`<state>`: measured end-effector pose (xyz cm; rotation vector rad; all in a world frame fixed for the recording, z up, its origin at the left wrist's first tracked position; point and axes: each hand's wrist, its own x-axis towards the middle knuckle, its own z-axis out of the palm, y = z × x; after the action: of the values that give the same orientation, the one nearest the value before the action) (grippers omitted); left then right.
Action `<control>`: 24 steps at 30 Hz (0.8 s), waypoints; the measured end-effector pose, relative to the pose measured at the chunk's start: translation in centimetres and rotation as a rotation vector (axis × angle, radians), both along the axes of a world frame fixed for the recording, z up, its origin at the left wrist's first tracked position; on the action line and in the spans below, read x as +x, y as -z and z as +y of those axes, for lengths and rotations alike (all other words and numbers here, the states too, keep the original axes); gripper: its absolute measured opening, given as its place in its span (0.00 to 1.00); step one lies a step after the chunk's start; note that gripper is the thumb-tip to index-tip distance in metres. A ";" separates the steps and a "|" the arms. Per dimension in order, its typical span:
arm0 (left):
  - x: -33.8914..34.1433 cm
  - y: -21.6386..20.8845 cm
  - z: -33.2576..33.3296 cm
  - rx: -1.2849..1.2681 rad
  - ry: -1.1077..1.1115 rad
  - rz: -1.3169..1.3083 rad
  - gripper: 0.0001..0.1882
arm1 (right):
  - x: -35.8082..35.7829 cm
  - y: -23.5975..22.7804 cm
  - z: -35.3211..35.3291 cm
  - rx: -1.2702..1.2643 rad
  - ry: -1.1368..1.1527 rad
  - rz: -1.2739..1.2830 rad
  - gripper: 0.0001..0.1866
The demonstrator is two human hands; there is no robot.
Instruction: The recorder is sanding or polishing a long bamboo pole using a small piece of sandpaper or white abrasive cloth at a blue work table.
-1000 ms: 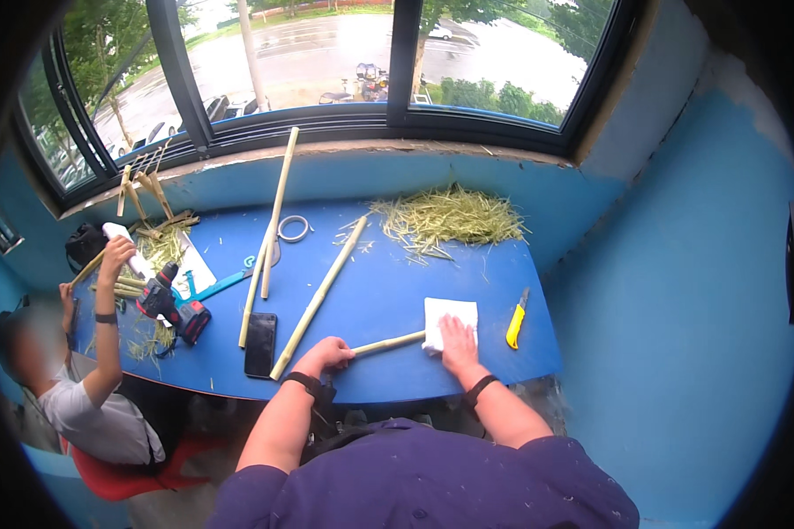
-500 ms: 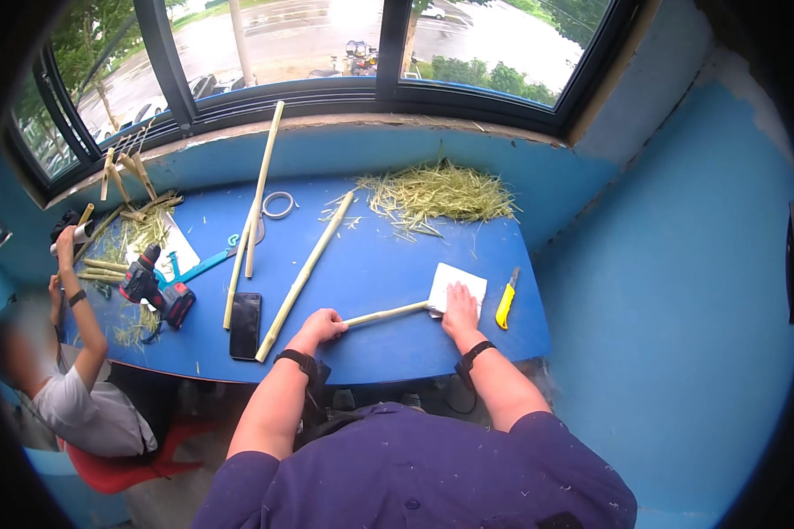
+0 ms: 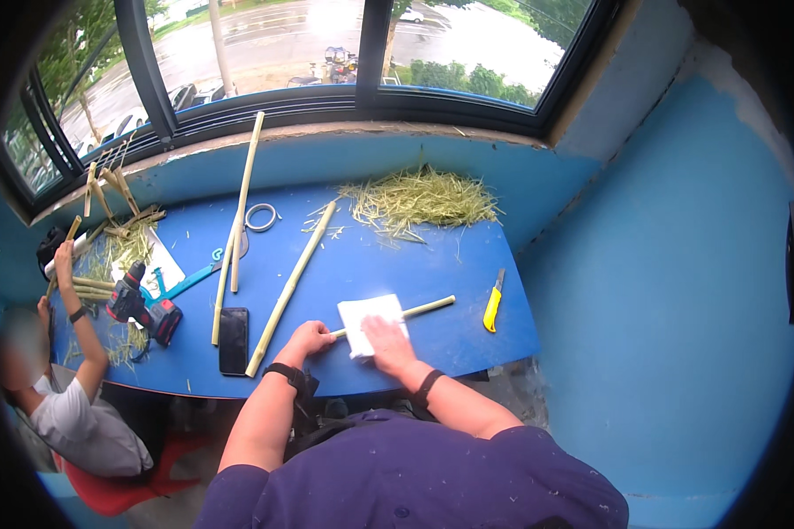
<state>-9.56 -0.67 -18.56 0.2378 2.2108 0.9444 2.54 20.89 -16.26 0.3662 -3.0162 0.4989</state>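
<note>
Near the front edge of the blue table (image 3: 450,344), a thin pale-green stick (image 3: 432,307) lies slanting. My left hand (image 3: 309,340) is closed around its left end. Palm down, my right hand (image 3: 388,344) presses a white folded sheet (image 3: 355,319) over the stick's middle; its fingers lie stretched and flat. Whether the sheet is cloth or paper I cannot tell. The stick's right end sticks out beyond the sheet. To the right lies a yellow utility knife (image 3: 491,310) with its blade out.
Longer pale sticks (image 3: 293,286) and a black phone (image 3: 234,342) lie left of my hands. Beyond are a tape roll (image 3: 260,217), a blue-handled saw (image 3: 190,282), a cordless drill (image 3: 141,304) and a shavings pile (image 3: 423,204). A seated person (image 3: 84,414) works at the left.
My right hand has slid left with the white sheet along the stick, nearer my left hand. The stick's right end now shows. My left hand keeps its hold.
</note>
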 end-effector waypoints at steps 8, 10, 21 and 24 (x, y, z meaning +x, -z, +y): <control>0.2 -0.9 0.1 -0.015 -0.031 -0.046 0.12 | -0.2 2.0 13.8 0.132 0.479 -0.056 0.32; 0.2 -0.4 0.2 -0.004 -0.045 -0.054 0.12 | -0.3 2.0 13.8 0.145 0.480 -0.049 0.32; 0.0 -1.9 0.5 0.010 -0.004 -0.086 0.11 | -1.2 2.6 11.0 0.170 0.532 -0.071 0.32; 0.0 -1.6 0.3 0.030 -0.018 -0.094 0.12 | -0.9 3.5 4.6 0.104 0.298 0.194 0.28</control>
<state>-9.52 -0.38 -16.99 0.1833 2.1175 0.9793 1.68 25.45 -19.80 -0.0311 -2.8416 0.2665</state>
